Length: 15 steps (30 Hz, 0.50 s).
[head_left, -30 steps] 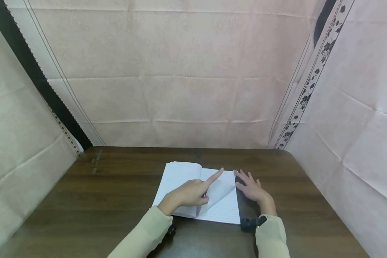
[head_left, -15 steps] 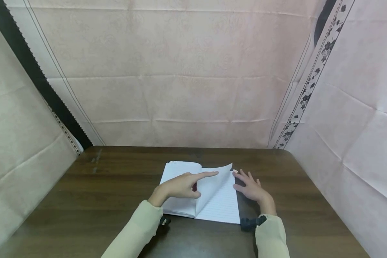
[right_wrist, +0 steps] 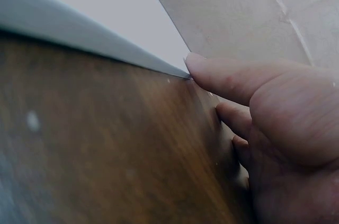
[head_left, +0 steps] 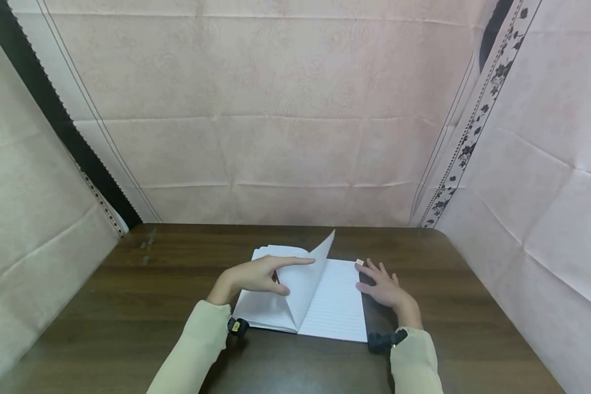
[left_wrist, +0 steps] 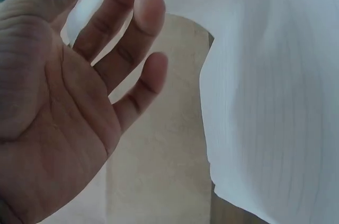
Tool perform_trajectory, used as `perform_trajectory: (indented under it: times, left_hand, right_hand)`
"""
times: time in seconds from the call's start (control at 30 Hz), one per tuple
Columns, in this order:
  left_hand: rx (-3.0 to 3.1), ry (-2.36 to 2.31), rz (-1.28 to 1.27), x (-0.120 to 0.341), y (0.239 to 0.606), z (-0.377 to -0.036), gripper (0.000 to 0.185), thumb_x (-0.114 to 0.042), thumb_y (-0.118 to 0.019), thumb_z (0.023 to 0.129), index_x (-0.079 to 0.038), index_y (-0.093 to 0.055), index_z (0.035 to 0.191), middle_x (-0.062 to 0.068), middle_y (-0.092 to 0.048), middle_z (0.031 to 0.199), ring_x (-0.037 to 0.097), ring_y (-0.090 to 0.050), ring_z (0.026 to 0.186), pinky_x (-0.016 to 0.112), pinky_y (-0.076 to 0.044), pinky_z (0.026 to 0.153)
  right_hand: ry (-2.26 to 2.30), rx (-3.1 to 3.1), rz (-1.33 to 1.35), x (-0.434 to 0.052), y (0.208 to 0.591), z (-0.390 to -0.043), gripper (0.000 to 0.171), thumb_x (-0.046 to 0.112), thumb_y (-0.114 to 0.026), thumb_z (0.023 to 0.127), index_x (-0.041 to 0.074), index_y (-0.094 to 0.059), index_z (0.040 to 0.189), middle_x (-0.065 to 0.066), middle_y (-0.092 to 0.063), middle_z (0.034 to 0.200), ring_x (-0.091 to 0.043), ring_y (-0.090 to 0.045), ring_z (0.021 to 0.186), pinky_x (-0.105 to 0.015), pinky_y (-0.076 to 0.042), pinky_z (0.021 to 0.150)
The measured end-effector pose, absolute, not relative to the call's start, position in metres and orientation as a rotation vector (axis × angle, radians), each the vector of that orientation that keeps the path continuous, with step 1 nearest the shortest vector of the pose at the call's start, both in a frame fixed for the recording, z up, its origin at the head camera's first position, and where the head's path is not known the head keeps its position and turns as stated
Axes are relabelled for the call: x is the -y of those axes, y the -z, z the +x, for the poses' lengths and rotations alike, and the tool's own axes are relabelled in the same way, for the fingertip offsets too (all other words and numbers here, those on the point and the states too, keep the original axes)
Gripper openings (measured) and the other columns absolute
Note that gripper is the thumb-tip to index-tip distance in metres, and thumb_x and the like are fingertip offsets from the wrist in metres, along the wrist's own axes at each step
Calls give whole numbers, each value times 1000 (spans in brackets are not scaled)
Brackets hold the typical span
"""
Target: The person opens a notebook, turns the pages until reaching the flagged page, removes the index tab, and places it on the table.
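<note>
A notebook (head_left: 342,306) with lined white pages lies open on the table. One page (head_left: 307,284) stands up from the spine, its top corner raised and leaning left. Beside that page my left hand (head_left: 253,274) hovers above the left half, index finger straight and thumb apart. In the left wrist view the left hand (left_wrist: 69,91) has loosely bent fingers with nothing between them, and the page curves to its right. At the notebook's upper right edge rests my right hand (head_left: 385,289), fingers spread. The right wrist view shows a fingertip of the right hand (right_wrist: 286,113) touching the notebook's corner (right_wrist: 169,65).
The brown wooden table (head_left: 128,317) extends around the notebook. Pale cloth walls (head_left: 276,137) enclose it at the back and both sides. Dark bands with small devices sit at both wrists.
My left hand has moved left, and the page has swung up from the right side to stand leaning left. The right hand has stayed at the notebook's edge.
</note>
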State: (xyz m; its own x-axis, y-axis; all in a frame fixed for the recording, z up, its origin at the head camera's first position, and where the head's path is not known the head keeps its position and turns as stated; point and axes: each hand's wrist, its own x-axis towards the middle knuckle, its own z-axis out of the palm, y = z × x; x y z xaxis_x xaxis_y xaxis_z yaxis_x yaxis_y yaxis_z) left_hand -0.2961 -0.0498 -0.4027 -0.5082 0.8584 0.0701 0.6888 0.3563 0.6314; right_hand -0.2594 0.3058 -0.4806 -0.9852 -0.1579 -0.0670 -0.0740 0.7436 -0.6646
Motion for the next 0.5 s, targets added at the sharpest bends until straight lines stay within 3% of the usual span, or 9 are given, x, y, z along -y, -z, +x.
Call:
perform_trajectory:
  times: [0.07,0.13,0.27,0.43,0.5]
  left_hand:
    - [-2309,-907,1314,56,403,-297,81,-6,-74,87,-39,-39,153,-12,-42,152,4,-51,119,36,-42,102]
    - [-2291,-884,1231,64,403,-297,85,-6,-75,85,-42,-38,153,-14,-37,155,6,-40,132,37,-37,107]
    - [-2296,-796,1054,77,403,-299,89,-7,-80,82,-46,-38,152,-10,-38,153,16,-45,121,40,-40,99]
    - [-2252,-739,881,89,407,-302,82,-14,-82,82,-45,-45,148,-3,-37,155,19,-37,130,45,-34,106]
    - [-2189,-760,848,92,409,-304,79,-14,-81,83,-42,-46,149,0,-46,147,20,-48,122,43,-41,100]
  right_hand:
    - [1068,-2814,-190,-305,481,-258,63,37,-59,100,16,-37,156,-19,-9,165,-46,8,149,-66,13,110]
    - [1067,-2810,-197,-305,480,-258,64,37,-59,100,16,-37,156,-19,-8,165,-46,8,149,-66,13,110]
    - [1079,-2817,-199,-305,479,-257,64,37,-59,99,15,-38,155,-20,-9,165,-47,7,149,-66,13,111]
    - [1070,-2815,-202,-306,477,-258,64,37,-59,100,15,-38,155,-20,-9,165,-47,7,149,-67,13,110]
    - [1067,-2817,-211,-307,477,-259,63,36,-59,100,14,-37,155,-21,-9,164,-47,7,148,-68,13,110]
